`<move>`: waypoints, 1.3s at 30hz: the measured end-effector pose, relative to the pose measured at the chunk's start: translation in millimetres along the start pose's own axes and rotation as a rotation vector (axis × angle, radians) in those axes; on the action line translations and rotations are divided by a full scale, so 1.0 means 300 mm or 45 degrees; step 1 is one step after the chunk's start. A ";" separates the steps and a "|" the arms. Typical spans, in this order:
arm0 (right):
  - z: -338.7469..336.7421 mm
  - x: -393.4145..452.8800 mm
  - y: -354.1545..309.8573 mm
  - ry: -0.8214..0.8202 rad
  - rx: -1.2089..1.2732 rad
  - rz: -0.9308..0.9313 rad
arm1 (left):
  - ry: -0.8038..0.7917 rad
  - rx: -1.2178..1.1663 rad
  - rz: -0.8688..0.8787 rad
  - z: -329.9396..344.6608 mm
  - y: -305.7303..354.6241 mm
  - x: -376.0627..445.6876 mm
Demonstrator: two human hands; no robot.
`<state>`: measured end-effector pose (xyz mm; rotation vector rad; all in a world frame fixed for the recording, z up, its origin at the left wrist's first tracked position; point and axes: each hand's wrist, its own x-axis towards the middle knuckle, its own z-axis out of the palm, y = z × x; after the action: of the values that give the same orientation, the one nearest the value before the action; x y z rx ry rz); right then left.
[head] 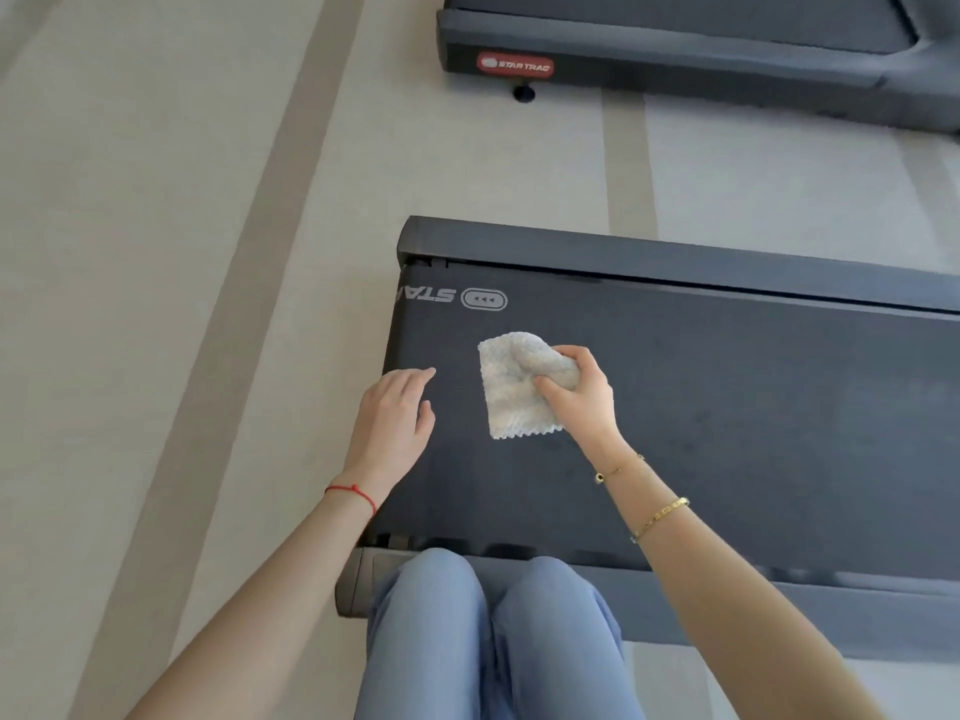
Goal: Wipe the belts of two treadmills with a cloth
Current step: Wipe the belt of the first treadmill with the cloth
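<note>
Here the cloth (511,389), a pale, nubbly square with a zigzag lower edge, lies on the dark belt (727,407) of the nearer treadmill (649,252), close to the belt's rear end. Its upper right corner is bunched up inside the right hand (579,392), whose fingers curl over the top of the wad while the thumb presses in from below, so the hand grips the cloth; the rest of the fabric spreads flat on the belt to the left of the hand and below it.

The left hand (397,413) rests near the belt's left edge, just beside the cloth but apart from it, with fingers loosely extended and lightly bent, holding nothing; whether the fingertips touch the belt cannot be told. A thin red string (353,492) circles the left wrist, and two slim gold bracelets (660,517) sit on the right forearm.

A grey printed logo (483,299) marks the belt near its far left corner, read upside down from this side. The near side rail (727,605) runs along the bottom of the belt, and the person's knees in light blue trousers (493,641) press up against it.

Farther off, at the top of the view, the second treadmill (675,59) stands well apart, with a red Star Trac badge (515,65) on its end cap. Both machines stand on a pale floor (156,252) crossed by darker stripes.
</note>
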<state>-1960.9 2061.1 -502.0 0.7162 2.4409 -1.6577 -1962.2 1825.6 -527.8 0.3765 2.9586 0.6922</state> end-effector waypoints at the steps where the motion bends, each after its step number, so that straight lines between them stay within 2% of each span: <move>1: 0.048 0.054 0.062 -0.020 0.005 -0.018 | 0.000 0.005 0.001 0.076 -0.041 0.021; 7: 0.295 0.333 0.406 -0.071 -0.033 -0.194 | 0.023 0.085 0.019 0.475 -0.273 0.137; 12: 0.369 0.453 0.613 -0.052 -0.264 -0.376 | 0.043 0.146 0.001 0.675 -0.394 0.184; 14: 0.371 0.465 0.667 0.026 -0.488 -0.508 | 0.053 0.169 0.015 0.722 -0.412 0.187; 17: 0.370 0.467 0.715 0.232 -1.067 -0.788 | 0.050 0.215 0.034 0.770 -0.420 0.182; 19: 0.389 0.468 0.728 0.143 -1.200 -0.917 | 0.026 0.256 0.009 0.792 -0.423 0.181; 21: 0.425 0.478 0.736 -0.104 -1.179 -0.865 | 0.020 0.291 -0.018 0.807 -0.428 0.173; 23: 0.467 0.493 0.753 -0.226 -1.240 -0.776 | 0.041 0.316 -0.026 0.819 -0.434 0.166; 33: 0.562 0.779 0.663 -0.065 -1.295 -0.659 | 0.131 0.285 -0.085 0.863 -0.460 0.167; 37: 0.486 0.763 0.693 -0.279 -1.297 -0.905 | 0.133 0.310 -0.088 0.861 -0.457 0.165; 39: 0.411 0.842 0.677 -0.279 -1.297 -0.896 | 0.133 0.314 -0.081 0.860 -0.457 0.167</move>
<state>-2116.9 2091.0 -810.2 -0.4691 2.9744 -0.3032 -2006.5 1829.5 -820.7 0.2673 3.1478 0.3508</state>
